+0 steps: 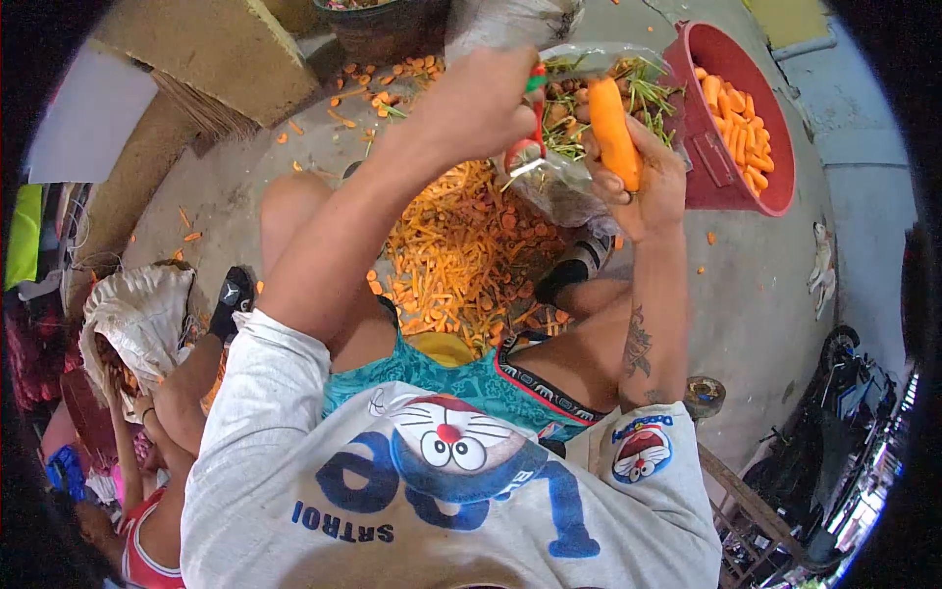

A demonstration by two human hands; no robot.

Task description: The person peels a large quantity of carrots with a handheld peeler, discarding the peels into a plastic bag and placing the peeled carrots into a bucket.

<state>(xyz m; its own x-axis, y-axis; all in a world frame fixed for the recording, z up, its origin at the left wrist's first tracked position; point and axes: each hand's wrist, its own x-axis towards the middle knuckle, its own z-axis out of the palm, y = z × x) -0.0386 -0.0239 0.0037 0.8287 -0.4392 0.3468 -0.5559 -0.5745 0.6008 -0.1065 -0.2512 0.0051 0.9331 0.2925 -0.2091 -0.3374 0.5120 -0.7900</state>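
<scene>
Grips bare carrot (615, 135) in right hand (659, 191), red peeler (526, 152) in left hand (496, 103). Has many peeled in red tub (698, 128), brown ones (583, 110) left on plastic (559, 201)

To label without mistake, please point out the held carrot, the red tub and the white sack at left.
Held carrot (614, 139), head view: middle of its side.
Red tub (731, 59), head view: inner wall.
White sack (147, 312), head view: draped cloth.

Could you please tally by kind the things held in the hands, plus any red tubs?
Peeler, in the left hand: 1
Carrot, in the right hand: 1
Red tub: 1
Total: 3
</scene>
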